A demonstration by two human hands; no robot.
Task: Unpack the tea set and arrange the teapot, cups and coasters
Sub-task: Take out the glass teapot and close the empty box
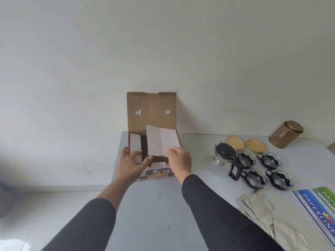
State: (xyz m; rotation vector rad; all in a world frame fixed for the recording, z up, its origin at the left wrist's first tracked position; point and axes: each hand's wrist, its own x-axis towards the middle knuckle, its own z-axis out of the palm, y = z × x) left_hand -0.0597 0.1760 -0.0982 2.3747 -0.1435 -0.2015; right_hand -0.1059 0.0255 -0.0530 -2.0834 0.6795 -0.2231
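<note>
Reaching into the open box with both hands.
Your left hand grips a white insert; your right hand, fingers relaxed, touches another insert flap.

Legible print: "PAPERLINE" and "KUITANSI" on the blue receipt book; the green receipt book beside it shows only partial lettering.

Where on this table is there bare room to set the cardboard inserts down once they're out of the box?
The widest bare patch of table lies in front of the box, between the two sleeves. A narrower strip runs between the box and the teapot. The right side is crowded: cups, coasters, copper canister, grey cloth and paper packs.
</note>
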